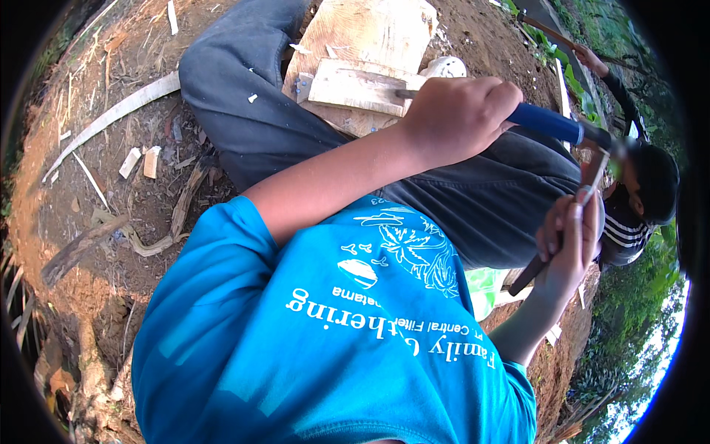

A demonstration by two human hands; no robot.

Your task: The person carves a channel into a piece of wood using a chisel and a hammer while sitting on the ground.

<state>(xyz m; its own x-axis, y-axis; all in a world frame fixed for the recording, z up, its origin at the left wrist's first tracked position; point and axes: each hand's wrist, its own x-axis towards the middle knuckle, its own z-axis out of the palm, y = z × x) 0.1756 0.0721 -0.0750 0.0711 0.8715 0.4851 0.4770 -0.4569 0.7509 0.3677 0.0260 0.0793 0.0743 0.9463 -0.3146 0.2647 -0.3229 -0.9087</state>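
My left hand (462, 118) is wrapped round a chisel with a blue handle (547, 123). Its metal blade (404, 94) rests in a hollow cut into a pale wooden block (355, 83). To the right, my right hand (568, 240) grips what looks like a hammer by its dark handle (526, 277). The hammer's upper end is at the butt of the chisel, where it is partly blurred. Beneath the block lies a thick, light wooden board (370, 29), next to my bent leg.
Wood offcuts (151, 162), a long curved strip (111, 122) and dry branches (81, 248) lie on the dirt at left. A white rounded object (446, 67) stands behind the block. Another person (654, 181) in a dark cap sits at right, a hand (589, 61) on a stick.
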